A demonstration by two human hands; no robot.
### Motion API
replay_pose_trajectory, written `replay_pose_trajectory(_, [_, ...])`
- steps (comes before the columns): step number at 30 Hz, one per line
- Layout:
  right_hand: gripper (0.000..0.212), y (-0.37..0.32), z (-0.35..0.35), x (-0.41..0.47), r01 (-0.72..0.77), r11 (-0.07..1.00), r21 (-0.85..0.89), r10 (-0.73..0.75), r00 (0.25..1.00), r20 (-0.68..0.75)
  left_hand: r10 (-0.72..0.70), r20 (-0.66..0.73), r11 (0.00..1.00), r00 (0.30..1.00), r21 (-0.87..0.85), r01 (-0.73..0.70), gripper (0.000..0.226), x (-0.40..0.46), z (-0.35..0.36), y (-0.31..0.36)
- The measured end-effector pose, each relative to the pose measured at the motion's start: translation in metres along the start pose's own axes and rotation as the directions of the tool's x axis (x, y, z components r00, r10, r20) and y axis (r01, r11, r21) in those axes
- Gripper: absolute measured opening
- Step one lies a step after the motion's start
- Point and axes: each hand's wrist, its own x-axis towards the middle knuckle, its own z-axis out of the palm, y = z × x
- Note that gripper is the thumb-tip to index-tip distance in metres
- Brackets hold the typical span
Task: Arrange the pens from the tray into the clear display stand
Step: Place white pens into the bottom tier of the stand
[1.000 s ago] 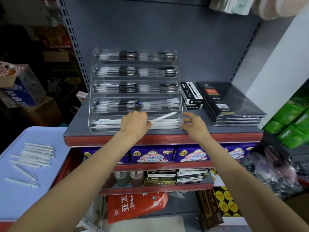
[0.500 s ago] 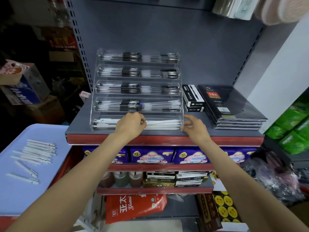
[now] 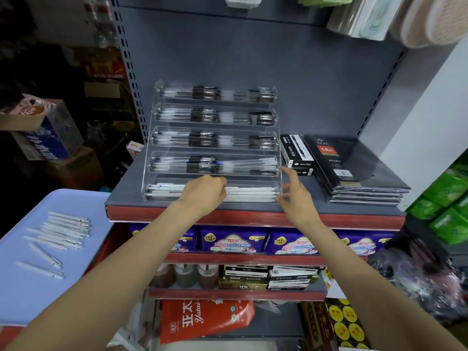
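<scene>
While we look down at the shelf, these are the things in front of us.
Stand: our clear display stand (image 3: 215,138) sits mid-frame on the grey shelf (image 3: 316,206), five stepped rows, the upper four holding dark-gripped pens.
Bottom row: white pens (image 3: 249,193) lie flat along it, tips toward the right end.
Left hand: our left hand (image 3: 205,193) rests over the middle of the bottom row, fingers curled down onto the white pens; we cannot tell whether they pinch one.
Right hand: our right hand (image 3: 295,196) is at the stand's lower right corner, fingers loosely spread and holding nothing, thumb touching the front edge.
Tray: the pale blue tray (image 3: 22,295) fills the lower left of the frame.
Loose pens: more white pens (image 3: 63,230) lie on the tray, most bunched together, two apart below.
Right of stand: black pen boxes (image 3: 296,154) and a pile of dark notebooks (image 3: 354,168).
</scene>
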Motion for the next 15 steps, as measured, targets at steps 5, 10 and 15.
replay_pose_trajectory(5, [0.069,-0.001,-0.002,0.001,-0.051,0.998,0.045,0.05,0.998,0.023,-0.06,0.03,0.985,0.998,-0.161,0.064,0.028,0.001,0.001,-0.004])
replay_pose_trajectory(10, [0.055,-0.006,-0.002,-0.002,-0.088,0.996,0.029,0.089,0.996,-0.021,-0.071,-0.035,0.948,0.997,-0.315,0.057,0.027,-0.003,-0.001,-0.011])
replay_pose_trajectory(15, [0.044,-0.046,0.014,-0.012,0.077,0.997,-0.017,-0.079,0.984,-0.162,-0.1,-0.174,0.868,0.98,-0.497,0.001,0.023,-0.018,-0.004,-0.036])
